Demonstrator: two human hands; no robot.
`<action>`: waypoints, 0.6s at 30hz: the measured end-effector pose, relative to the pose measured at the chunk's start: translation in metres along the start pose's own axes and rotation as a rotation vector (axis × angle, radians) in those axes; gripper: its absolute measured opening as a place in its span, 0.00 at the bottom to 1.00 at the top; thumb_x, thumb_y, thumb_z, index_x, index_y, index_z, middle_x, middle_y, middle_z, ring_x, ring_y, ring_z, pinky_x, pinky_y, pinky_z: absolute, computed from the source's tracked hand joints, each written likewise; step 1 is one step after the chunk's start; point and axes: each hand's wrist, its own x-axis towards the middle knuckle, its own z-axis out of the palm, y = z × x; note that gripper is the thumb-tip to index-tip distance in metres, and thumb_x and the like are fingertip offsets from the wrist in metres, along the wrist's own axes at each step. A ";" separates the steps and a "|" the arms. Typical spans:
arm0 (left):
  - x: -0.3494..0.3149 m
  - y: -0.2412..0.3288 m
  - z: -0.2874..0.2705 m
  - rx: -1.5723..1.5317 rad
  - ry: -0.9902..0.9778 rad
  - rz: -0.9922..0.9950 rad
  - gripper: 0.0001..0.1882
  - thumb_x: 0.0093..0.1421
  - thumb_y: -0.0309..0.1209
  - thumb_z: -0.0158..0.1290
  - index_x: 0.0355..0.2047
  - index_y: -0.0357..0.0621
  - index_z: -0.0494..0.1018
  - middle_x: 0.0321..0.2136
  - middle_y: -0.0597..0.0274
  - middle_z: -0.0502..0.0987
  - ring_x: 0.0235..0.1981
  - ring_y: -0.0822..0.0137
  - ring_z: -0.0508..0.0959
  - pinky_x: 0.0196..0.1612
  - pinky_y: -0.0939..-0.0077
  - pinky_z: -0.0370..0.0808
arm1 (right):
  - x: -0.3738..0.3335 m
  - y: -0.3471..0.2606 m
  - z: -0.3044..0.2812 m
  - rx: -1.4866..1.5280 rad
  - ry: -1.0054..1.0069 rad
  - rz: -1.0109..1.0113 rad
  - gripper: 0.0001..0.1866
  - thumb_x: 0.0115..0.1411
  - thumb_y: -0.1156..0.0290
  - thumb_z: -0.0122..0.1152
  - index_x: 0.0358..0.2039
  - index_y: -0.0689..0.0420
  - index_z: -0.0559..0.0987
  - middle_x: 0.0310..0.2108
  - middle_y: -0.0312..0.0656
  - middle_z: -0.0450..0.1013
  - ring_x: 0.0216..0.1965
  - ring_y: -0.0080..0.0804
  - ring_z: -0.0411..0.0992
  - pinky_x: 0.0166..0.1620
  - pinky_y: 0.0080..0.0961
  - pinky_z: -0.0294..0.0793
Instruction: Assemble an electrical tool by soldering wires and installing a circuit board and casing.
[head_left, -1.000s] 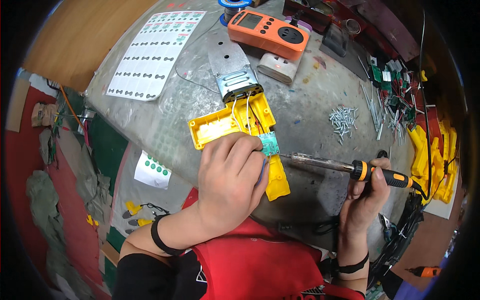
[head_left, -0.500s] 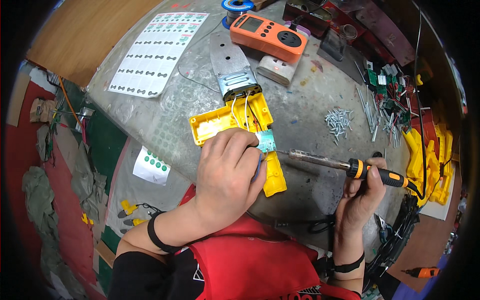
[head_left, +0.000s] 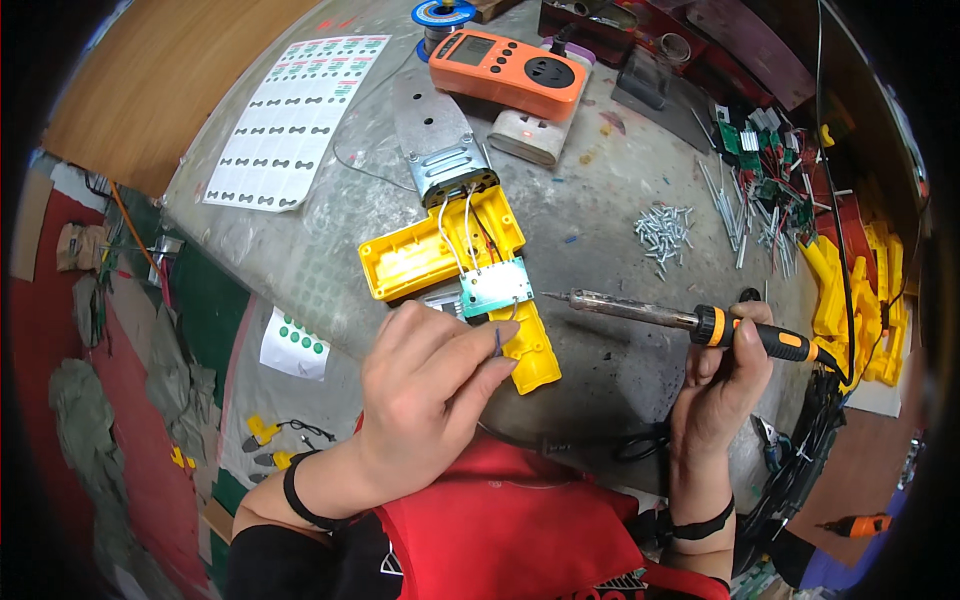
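I have the grip of my left hand [head_left: 420,378] pinched on a thin wire [head_left: 498,343] beside the circuit board [head_left: 497,288] lying over the open yellow casing [head_left: 408,262], while my right hand [head_left: 722,385] clasps the soldering iron [head_left: 640,310] by its handle, presumably so fingers avoid the metal barrel

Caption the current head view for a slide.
Right hand holds a soldering iron beside a green circuit board over an open yellow casing; left hand pinches a thin wire.

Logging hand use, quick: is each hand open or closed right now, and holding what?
Left hand: closed, thumb and forefinger pinching a thin wire.
Right hand: closed, holding a soldering iron by its handle.
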 end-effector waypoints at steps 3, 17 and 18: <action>0.000 -0.001 0.000 -0.002 0.007 -0.003 0.12 0.45 0.23 0.65 0.31 0.38 0.77 0.23 0.59 0.73 0.26 0.60 0.71 0.30 0.66 0.66 | 0.000 -0.001 -0.002 -0.001 -0.015 -0.015 0.11 0.61 0.65 0.56 0.39 0.58 0.69 0.18 0.31 0.63 0.13 0.14 0.57 0.17 0.13 0.53; 0.011 -0.008 0.029 0.210 0.053 0.132 0.09 0.42 0.25 0.60 0.21 0.43 0.70 0.30 0.60 0.69 0.33 0.56 0.70 0.35 0.62 0.66 | 0.002 -0.002 0.001 -0.035 -0.010 0.017 0.13 0.60 0.62 0.56 0.37 0.57 0.68 0.15 0.30 0.61 0.13 0.14 0.56 0.18 0.13 0.52; 0.012 -0.009 0.030 0.192 0.048 0.113 0.09 0.42 0.25 0.60 0.21 0.43 0.70 0.30 0.60 0.69 0.32 0.56 0.69 0.35 0.62 0.66 | 0.002 -0.002 0.001 -0.038 -0.026 0.024 0.13 0.60 0.62 0.57 0.37 0.57 0.68 0.14 0.29 0.60 0.13 0.15 0.56 0.18 0.13 0.52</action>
